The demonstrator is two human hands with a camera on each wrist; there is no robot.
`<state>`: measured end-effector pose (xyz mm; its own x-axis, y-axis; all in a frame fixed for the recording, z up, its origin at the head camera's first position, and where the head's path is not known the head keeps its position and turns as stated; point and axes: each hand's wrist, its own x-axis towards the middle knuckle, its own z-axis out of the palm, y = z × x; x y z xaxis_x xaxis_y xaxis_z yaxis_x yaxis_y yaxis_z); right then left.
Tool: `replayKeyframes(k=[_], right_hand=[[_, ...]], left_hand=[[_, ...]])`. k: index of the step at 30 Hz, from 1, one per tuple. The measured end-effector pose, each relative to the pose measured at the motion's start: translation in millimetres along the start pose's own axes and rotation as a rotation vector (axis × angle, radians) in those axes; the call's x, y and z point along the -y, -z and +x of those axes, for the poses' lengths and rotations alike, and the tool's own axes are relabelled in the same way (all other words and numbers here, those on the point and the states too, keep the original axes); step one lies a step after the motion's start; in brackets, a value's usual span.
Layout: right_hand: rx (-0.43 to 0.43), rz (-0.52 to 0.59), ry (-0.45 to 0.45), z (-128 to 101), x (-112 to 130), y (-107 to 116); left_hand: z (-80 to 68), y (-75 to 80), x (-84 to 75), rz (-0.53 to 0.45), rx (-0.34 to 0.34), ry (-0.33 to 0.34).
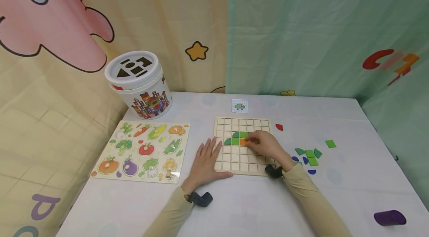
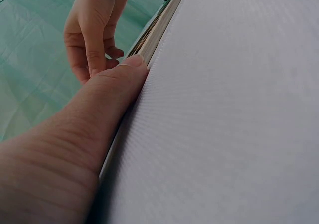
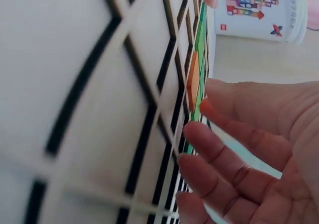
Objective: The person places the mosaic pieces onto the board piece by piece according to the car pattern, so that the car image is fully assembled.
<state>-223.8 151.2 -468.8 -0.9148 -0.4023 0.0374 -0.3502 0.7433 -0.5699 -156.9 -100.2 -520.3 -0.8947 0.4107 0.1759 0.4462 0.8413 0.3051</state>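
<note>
1. We log the right hand (image 1: 266,144) over the square wooden grid board (image 1: 242,146), its fingertips at the orange square tile (image 1: 243,141); whether they pinch it we cannot tell.
2. The orange tile sits in the board beside the green tiles (image 1: 235,138).
3. The left hand (image 1: 207,162) lies flat, fingers spread, on the board's left edge.
4. Loose green and blue wooden pieces (image 1: 310,156) lie right of the board.
5. The vegetable peg puzzle (image 1: 142,150) and white shape-sorter bucket (image 1: 139,84) stand left.

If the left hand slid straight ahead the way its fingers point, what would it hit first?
The left hand lies flat on the grid board's near-left corner, fingers pointing up the board. It would probably cross empty cells and first meet the green pieces, though depth is uncertain.
</note>
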Motion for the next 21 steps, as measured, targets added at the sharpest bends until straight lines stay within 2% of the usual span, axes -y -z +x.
replayKeyframes(k=[5,9,15,21], right_hand=[[-0.05,0.038,0.0,-7,-14,16],[-0.102,0.021,-0.017,-9,-27,34],[-0.142,-0.068,-0.131,-8,-48,57],[-0.094,-0.098,-0.264,-5,-60,71]], left_hand=[[0.5,0.6,-0.3,0.001,0.007,0.003],[0.8,1.4,-0.7,0.005,0.019,0.011],[0.6,1.1,-0.3,0.021,0.021,0.008],[0.4,1.1,-0.5,0.018,0.012,0.004]])
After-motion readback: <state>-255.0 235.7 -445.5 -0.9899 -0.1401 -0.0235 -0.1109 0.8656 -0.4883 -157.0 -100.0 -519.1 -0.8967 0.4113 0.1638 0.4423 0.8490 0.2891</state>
